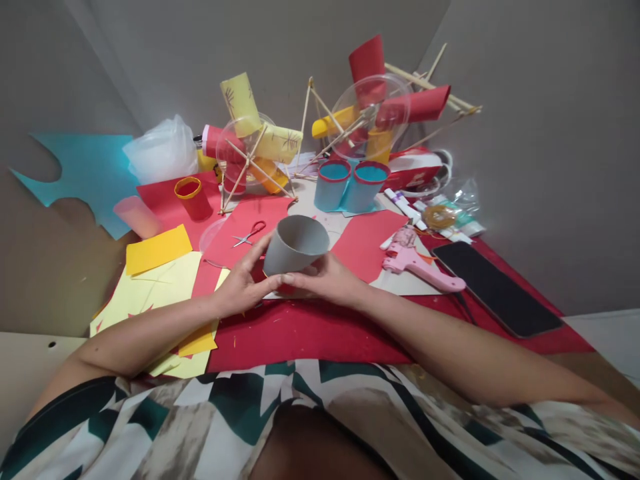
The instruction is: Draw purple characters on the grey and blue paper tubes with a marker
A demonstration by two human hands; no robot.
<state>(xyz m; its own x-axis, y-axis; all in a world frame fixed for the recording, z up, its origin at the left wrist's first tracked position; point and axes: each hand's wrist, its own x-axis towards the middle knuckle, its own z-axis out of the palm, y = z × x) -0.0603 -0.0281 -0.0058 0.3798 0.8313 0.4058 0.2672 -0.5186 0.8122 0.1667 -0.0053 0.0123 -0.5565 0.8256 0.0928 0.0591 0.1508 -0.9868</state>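
Both hands cup a short grey tube with an open top, tilted a little above the table. My left hand wraps round its left side, and my right hand grips the lower right. The thumbs meet at the front of its base, where a bit of red shows below. What lies under the tube is mostly hidden. Just left of it, small scissors with red handles rest on red paper. Behind stand two joined blue paper cups with red rims.
A pink glue gun and a black phone lie to the right, by glue tubes. Stick-and-paper wheels stand at the back. A red cup, yellow paper and cut blue sheet are left.
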